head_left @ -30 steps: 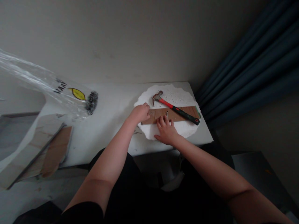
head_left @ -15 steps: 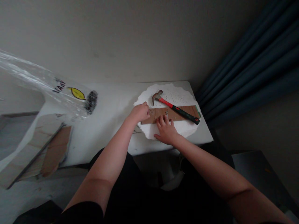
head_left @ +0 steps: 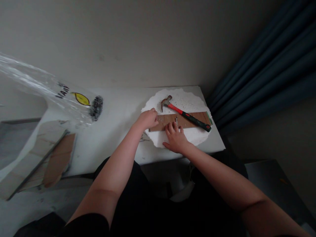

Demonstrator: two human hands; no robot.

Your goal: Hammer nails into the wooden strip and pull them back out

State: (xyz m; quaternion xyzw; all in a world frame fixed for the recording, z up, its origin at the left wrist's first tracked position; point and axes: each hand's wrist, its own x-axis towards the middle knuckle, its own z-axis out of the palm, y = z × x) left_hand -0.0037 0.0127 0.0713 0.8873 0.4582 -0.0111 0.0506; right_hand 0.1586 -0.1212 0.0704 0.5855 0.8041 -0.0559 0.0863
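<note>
Fingers of left hand (head_left: 147, 118) curled in toward the palm, close together, at the left end of a brown wooden plank (head_left: 186, 123). Whether they pinch anything there: cannot tell; fingertips face away, and the hand covers part of that end. Right hand (head_left: 175, 141) loosely spread, palm down, fingertips on the plank's near edge, thumb out to the left over the white ragged-edged sheet (head_left: 154, 102). Just past those fingertips, a small pale piece or mark (head_left: 176, 119) on the plank, too small to identify. Dark specks on the sheet, also unclear.

Plank lies crosswise on the sheet, running from the left fingers past the right ones. Claw hammer (head_left: 185, 115) slants over its right half, hiding some wood; head on the sheet beyond, neither hand touching it. Clear plastic bag (head_left: 49, 82) at left, cut off by the frame.
</note>
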